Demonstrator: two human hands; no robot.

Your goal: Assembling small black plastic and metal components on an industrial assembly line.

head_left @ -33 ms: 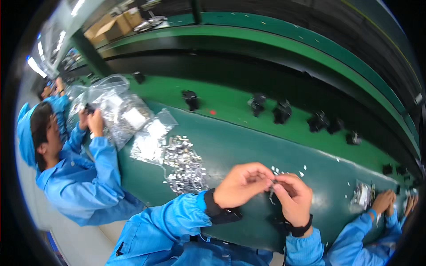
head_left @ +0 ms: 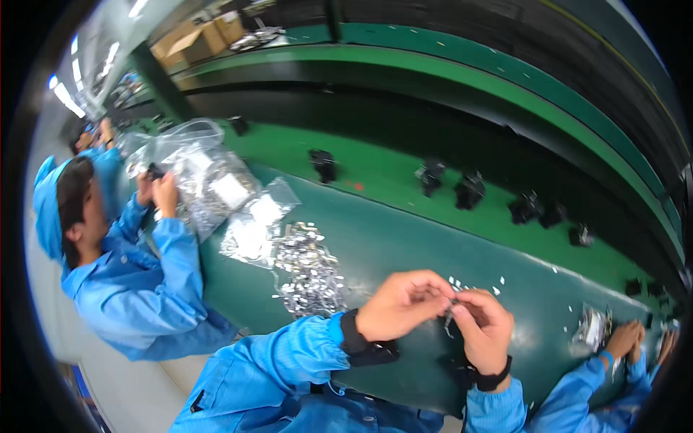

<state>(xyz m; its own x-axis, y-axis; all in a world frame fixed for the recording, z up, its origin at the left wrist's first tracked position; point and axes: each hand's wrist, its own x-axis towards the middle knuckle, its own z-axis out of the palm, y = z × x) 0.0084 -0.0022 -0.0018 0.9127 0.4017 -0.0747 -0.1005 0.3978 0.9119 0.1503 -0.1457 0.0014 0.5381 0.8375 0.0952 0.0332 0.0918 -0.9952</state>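
Over the green table my left hand (head_left: pixel 401 309) and my right hand (head_left: pixel 489 328) meet, thumbs and fingertips pinched together. Between them is a small dark piece (head_left: pixel 452 309) with a thin pale strip hanging down; fingers hide most of it, and its kind cannot be made out. Both hands are closed on this piece. Just beyond the fingertips lie several small white bits (head_left: pixel 497 291). To the left of my left hand spreads a heap of small silver and white parts (head_left: pixel 309 270).
Clear plastic bags (head_left: pixel 209 180) of parts lie at the left, beside a co-worker in blue (head_left: pixel 137 281). Black units (head_left: pixel 469 190) stand along the green conveyor belt (head_left: pixel 390 196) at the back. Another worker's hands (head_left: pixel 625 339) are at the right, near a small bag (head_left: pixel 592 326).
The whole view has shifted slightly, so things appear a little further right. My hands keep the same pinch on the small piece.
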